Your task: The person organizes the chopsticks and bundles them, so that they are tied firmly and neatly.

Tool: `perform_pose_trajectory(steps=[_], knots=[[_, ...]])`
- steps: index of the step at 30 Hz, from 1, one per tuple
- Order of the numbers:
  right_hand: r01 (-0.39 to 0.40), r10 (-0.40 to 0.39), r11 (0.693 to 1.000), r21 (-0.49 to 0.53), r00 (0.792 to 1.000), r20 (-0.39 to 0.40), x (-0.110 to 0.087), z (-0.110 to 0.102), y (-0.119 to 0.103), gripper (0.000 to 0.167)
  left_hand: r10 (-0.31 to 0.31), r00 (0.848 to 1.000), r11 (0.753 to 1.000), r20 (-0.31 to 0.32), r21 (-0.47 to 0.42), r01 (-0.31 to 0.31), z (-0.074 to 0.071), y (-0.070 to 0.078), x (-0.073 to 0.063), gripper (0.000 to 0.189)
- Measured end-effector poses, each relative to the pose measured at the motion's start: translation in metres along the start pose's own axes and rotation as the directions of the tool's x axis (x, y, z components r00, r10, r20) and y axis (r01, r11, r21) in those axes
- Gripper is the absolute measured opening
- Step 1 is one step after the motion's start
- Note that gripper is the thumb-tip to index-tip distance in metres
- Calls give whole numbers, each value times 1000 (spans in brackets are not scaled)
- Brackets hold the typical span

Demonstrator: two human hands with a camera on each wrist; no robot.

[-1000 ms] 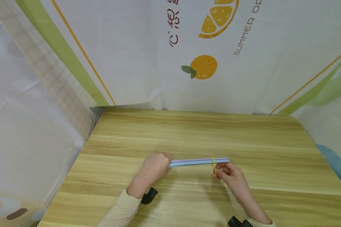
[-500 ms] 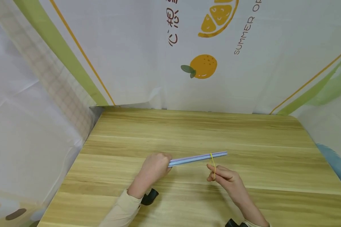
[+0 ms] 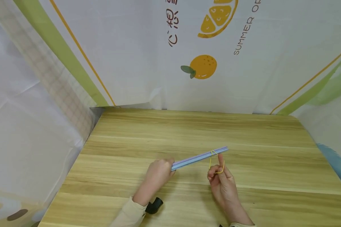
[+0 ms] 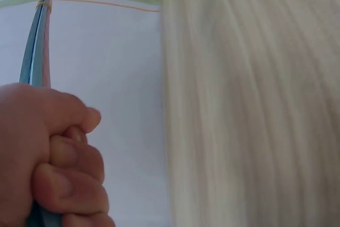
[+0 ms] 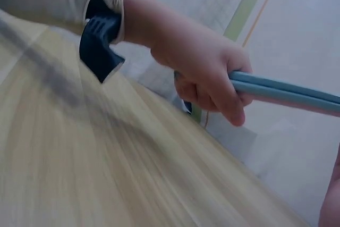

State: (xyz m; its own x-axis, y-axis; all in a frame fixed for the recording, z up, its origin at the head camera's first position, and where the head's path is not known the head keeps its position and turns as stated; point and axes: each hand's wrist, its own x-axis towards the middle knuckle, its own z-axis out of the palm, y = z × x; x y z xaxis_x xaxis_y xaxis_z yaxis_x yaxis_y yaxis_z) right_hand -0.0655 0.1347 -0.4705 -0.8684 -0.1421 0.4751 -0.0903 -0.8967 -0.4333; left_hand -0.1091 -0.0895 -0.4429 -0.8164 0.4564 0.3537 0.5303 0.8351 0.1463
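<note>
My left hand (image 3: pixel 158 171) grips one end of a bundle of slim blue and lilac chopsticks (image 3: pixel 193 160), its fingers wrapped round them in the left wrist view. The bundle slants up to the right, held above the table. A yellow rubber band (image 3: pixel 210 163) crosses the bundle near its far end and hangs down in a stretched loop. My right hand (image 3: pixel 223 186) holds that loop spread on its fingers, one finger pointing up close to the chopsticks. In the right wrist view, the left hand and the blue chopsticks (image 5: pixel 287 93) show, with only a sliver of the right hand at the edge.
The wood-grain table (image 3: pixel 130 126) lies under both hands. A white cloth (image 3: pixel 130 63) with printed oranges and green borders hangs behind its far edge. A black wrist mount (image 3: pixel 154 206) sits at the left cuff.
The bundle's right end has tilted upward. My right hand has turned, raised a finger and spread the rubber band into a wider loop. The left hand has kept its grip, shifting slightly right and down.
</note>
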Motion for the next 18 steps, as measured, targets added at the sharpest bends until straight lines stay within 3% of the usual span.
perform_pose_trajectory(steps=[6,12,18], knots=[[-43,53,996,77,989,-139,6,7,-5,49,6,998,1000,-60,31,-4,4,-1,-1,29],[-162,175,984,72,950,-257,9,8,-19,49,56,995,994,-77,103,-48,-1,-7,-2,27],[-267,271,962,53,923,-272,11,4,-35,52,110,993,989,-48,105,-104,-7,-12,-1,27]])
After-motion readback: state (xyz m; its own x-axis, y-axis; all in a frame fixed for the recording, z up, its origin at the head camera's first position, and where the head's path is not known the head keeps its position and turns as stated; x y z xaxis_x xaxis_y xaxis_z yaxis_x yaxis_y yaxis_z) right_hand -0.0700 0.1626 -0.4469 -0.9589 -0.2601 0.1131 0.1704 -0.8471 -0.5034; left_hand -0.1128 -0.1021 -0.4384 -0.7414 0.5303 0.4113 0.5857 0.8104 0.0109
